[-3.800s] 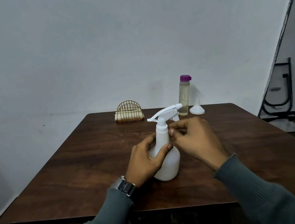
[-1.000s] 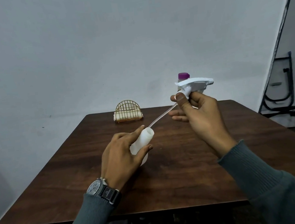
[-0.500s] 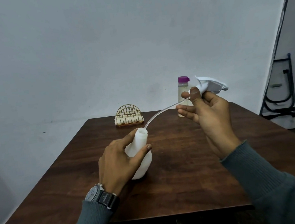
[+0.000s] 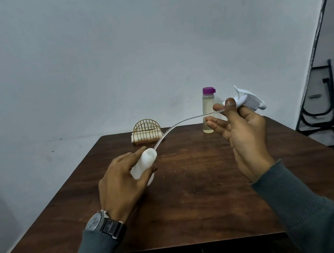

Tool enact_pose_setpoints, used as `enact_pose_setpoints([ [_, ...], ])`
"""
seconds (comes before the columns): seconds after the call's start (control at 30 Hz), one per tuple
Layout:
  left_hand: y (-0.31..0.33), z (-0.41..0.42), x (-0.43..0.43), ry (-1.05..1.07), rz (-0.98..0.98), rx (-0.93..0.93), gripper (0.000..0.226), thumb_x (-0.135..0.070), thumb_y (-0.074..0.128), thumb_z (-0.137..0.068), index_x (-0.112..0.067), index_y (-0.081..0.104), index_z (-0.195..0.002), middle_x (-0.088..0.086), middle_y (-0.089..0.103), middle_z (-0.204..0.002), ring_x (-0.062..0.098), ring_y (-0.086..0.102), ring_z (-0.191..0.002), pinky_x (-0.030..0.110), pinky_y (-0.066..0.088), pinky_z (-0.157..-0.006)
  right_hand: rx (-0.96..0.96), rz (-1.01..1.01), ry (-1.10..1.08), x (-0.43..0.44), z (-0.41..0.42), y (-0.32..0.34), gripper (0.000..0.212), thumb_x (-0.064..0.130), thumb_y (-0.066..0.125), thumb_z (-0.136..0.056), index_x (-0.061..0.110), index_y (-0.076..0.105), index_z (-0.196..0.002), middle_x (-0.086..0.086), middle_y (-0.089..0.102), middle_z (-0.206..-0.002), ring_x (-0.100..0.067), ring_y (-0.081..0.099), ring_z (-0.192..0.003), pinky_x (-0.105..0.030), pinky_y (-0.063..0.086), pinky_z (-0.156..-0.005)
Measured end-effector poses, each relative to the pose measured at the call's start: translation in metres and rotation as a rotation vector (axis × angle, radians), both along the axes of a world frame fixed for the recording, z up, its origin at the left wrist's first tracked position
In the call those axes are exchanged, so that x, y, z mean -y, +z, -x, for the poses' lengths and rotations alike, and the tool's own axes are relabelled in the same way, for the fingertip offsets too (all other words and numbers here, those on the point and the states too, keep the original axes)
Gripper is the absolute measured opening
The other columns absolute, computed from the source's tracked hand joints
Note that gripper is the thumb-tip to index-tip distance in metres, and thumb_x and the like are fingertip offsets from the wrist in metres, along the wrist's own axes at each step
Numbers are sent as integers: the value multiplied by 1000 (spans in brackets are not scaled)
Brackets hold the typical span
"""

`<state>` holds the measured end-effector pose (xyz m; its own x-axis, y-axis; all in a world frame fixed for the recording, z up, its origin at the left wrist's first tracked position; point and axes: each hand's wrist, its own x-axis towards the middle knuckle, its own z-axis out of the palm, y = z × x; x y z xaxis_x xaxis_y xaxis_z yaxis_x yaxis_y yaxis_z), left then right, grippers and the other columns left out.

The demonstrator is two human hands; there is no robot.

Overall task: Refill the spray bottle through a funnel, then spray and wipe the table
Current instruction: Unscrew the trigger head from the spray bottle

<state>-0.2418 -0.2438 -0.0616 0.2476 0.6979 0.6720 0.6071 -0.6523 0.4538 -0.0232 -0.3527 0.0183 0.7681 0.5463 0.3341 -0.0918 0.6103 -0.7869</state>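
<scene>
Left hand (image 4: 122, 183) hides most of spray bottle (image 4: 144, 162); funnel behind right hand (image 4: 244, 136) unseen.

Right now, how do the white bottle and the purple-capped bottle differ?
The white bottle is opaque, open-mouthed and tilted in the left hand; the purple-capped bottle is clear, capped and stands upright, untouched, at the table's far edge. The white one looks squatter, the other slimmer. Both look plastic.
</scene>
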Motion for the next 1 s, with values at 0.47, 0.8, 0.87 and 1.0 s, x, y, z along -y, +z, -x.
enact_pose_setpoints([
  [0.47,-2,30,-17,130,-187,-219,63,-66,51,-80,-32,71,-129,-6,78,-97,24,70,-99,33,55,-61,-167,0,60,1,-4,-8,17,21,58,-106,9,67,-96,-16,73,-109,-32,76,-90,-30,65,-74],
  [0.8,-6,19,-10,109,-1,-55,68,-81,54,-78,-41,65,-131,-7,78,-103,23,73,-99,40,58,-73,-175,54,117,-2,-26,-9,12,15,61,-104,5,66,-107,-16,74,-111,-15,80,-86,-38,65,-86],
  [0.87,-8,15,-9,73,46,-6,72,-82,57,-77,-38,64,-134,-9,77,-114,21,72,-106,44,60,-79,-131,115,157,-5,-34,-7,14,12,60,-104,6,65,-116,-11,74,-112,-19,80,-93,-39,64,-89],
  [1.0,-13,4,-4,1,101,84,64,-73,67,-79,-37,67,-132,-12,76,-118,12,71,-108,39,60,-80,138,394,146,-14,-47,1,15,3,56,-105,14,67,-108,-8,70,-115,-29,73,-108,-39,61,-92],
])
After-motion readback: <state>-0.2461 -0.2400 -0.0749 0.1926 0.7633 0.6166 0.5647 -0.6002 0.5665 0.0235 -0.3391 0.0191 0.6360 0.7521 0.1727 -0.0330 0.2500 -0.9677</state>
